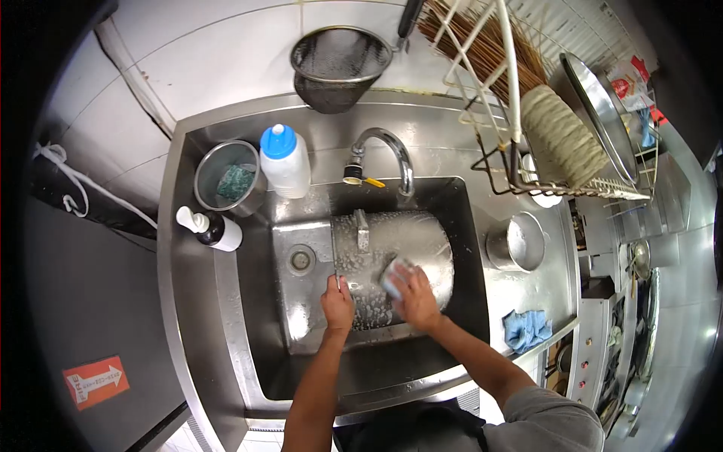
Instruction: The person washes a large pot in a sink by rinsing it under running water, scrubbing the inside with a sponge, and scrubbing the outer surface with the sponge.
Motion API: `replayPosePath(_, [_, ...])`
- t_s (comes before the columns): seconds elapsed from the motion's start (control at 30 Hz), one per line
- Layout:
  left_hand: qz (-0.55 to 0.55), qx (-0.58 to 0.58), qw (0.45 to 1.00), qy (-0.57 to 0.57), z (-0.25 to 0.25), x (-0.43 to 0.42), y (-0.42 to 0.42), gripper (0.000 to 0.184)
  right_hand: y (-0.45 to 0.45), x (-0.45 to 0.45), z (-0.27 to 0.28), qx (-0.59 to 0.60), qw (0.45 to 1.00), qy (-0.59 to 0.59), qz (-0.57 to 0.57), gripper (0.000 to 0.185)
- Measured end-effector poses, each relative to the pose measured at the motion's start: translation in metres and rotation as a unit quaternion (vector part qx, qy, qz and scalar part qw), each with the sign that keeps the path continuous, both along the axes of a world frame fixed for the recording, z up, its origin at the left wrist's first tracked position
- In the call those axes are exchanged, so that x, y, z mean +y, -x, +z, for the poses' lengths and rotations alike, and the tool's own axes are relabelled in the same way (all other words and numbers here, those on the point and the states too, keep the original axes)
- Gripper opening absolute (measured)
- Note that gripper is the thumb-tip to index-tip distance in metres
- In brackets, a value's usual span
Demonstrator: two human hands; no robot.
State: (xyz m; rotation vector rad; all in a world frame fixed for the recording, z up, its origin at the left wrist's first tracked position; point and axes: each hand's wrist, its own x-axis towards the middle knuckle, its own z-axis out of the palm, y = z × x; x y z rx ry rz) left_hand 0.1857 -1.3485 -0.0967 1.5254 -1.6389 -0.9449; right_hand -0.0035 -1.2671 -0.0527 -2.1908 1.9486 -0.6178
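Note:
A large metal pot (422, 233) lies on its side in the sink, its wall wet and dotted with suds and a handle on its upper side. My left hand (337, 303) is closed on the pot's rim at the left end. Against the pot's side, my right hand (414, 296) holds a light-coloured scrubbing pad (395, 278), blurred by motion. Left of the pot, the drain (301, 260) shows in the sink floor. The curved faucet (407, 162) stands behind the pot.
On the sink's left ledge are a metal container (209, 181) with a green scourer, a blue-capped bottle (288, 172) and a pump bottle (224, 233). At right are a metal pot (525, 242) and a blue cloth (527, 329). A strainer (337, 87) and wire rack (514, 98) hang above.

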Motion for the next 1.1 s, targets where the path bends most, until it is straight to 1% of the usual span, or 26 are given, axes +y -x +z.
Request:
replayPosePath(0.07, [-0.001,-0.010,1.000,-0.006,0.002,-0.001,0.000,0.017,-0.015,-0.019,-0.002,0.014,0.999,-0.002,0.052,0.057])
replayPosePath(0.13, [-0.002,-0.017,0.999,-0.033,0.001,-0.001,0.000,0.019,-0.023,-0.076,-0.003,0.009,0.994,0.042,0.102,0.057])
replayPosePath(0.2, [0.007,-0.017,0.999,-0.038,0.001,-0.004,0.004,0.019,-0.027,-0.145,0.005,0.042,0.998,0.038,0.041,0.053])
replayPosePath(0.27, [0.005,-0.022,0.999,-0.046,0.001,0.001,0.001,0.019,-0.029,-0.197,-0.013,-0.011,0.994,-0.050,-0.093,0.048])
replayPosePath(0.3, [0.005,-0.022,0.999,-0.047,0.003,0.000,0.003,0.019,-0.033,-0.192,-0.020,-0.013,0.994,-0.050,-0.092,0.048])
replayPosePath(0.37, [-0.007,-0.008,0.999,-0.048,0.000,0.002,-0.001,0.017,-0.041,-0.168,-0.028,-0.078,0.985,0.099,-0.119,0.042])
replayPosePath(0.4, [-0.001,0.000,0.999,-0.045,0.000,0.003,0.000,0.017,-0.046,-0.149,-0.020,-0.072,0.986,0.102,-0.111,0.042])
replayPosePath(0.47, [0.002,0.004,0.999,-0.039,0.000,0.006,-0.001,0.016,-0.056,-0.108,0.000,0.074,0.990,0.114,-0.021,0.039])
replayPosePath(0.5, [0.008,0.006,0.999,-0.038,0.000,0.007,-0.002,0.016,-0.051,-0.114,-0.002,0.076,0.990,0.115,-0.015,0.039])
replayPosePath(0.57, [0.006,-0.011,1.000,-0.005,-0.002,0.005,0.000,0.015,-0.035,-0.153,-0.008,-0.074,0.996,0.034,-0.033,0.042])
replayPosePath(0.6, [0.010,-0.014,1.000,-0.007,-0.002,0.003,0.000,0.015,-0.035,-0.181,0.007,-0.094,0.985,-0.123,-0.082,0.044])
replayPosePath(0.63, [0.008,-0.004,1.000,-0.030,0.000,-0.003,0.002,0.015,-0.037,-0.208,0.023,-0.111,0.945,-0.278,-0.129,0.047])
replayPosePath(0.67, [0.005,0.009,0.999,-0.053,0.002,-0.004,0.004,0.015,-0.033,-0.225,0.012,-0.112,0.945,-0.280,-0.128,0.047])
replayPosePath(0.7, [0.006,0.009,0.999,-0.053,0.005,0.000,0.006,0.015,-0.027,-0.241,-0.009,-0.075,0.946,-0.291,-0.119,0.047])
replayPosePath(0.73, [0.016,0.014,0.999,-0.040,0.008,0.002,0.007,0.016,-0.029,-0.247,-0.010,-0.037,0.947,-0.299,-0.109,0.046])
replayPosePath(0.77, [0.024,0.018,0.999,-0.026,0.011,0.002,0.007,0.018,-0.033,-0.240,-0.012,-0.038,0.948,-0.297,-0.107,0.046])
replayPosePath(0.8, [0.024,0.016,0.999,-0.022,0.005,0.008,0.005,0.018,-0.045,-0.219,-0.002,0.032,0.978,-0.186,-0.087,0.041])
replayPosePath(0.83, [0.012,0.029,0.999,-0.012,-0.009,0.021,0.002,0.013,-0.054,-0.196,0.006,0.102,0.990,-0.072,-0.068,0.037])
replayPosePath(0.9, [-0.002,0.043,0.999,0.004,-0.014,0.021,-0.003,0.010,-0.063,-0.152,0.008,0.109,0.993,-0.039,-0.002,0.047])
replayPosePath(0.93, [-0.038,0.042,0.997,-0.060,-0.012,0.019,-0.008,0.015,-0.066,-0.129,0.018,0.123,0.991,-0.045,0.019,0.054])
replayPosePath(0.97, [-0.075,0.042,0.988,-0.126,-0.012,0.020,-0.011,0.025,-0.066,-0.109,0.031,0.138,0.988,-0.053,0.041,0.062])
replayPosePath(1.0, [-0.077,0.044,0.988,-0.126,-0.014,0.013,-0.010,0.025,-0.063,-0.100,0.037,0.141,0.988,-0.053,0.039,0.062])
replayPosePath(1.03, [-0.091,0.149,0.975,-0.134,-0.016,-0.005,-0.005,0.035,-0.058,-0.094,0.043,0.134,0.983,-0.095,0.078,0.064])
replayPosePath(1.07, [-0.103,0.252,0.952,-0.141,-0.018,-0.020,0.000,0.044,-0.055,-0.091,0.046,0.126,0.976,-0.135,0.118,0.065])
replayPosePath(1.1, [-0.124,0.390,0.879,-0.245,-0.004,-0.028,0.000,0.048,-0.054,-0.090,0.048,0.133,0.974,-0.135,0.127,0.067])
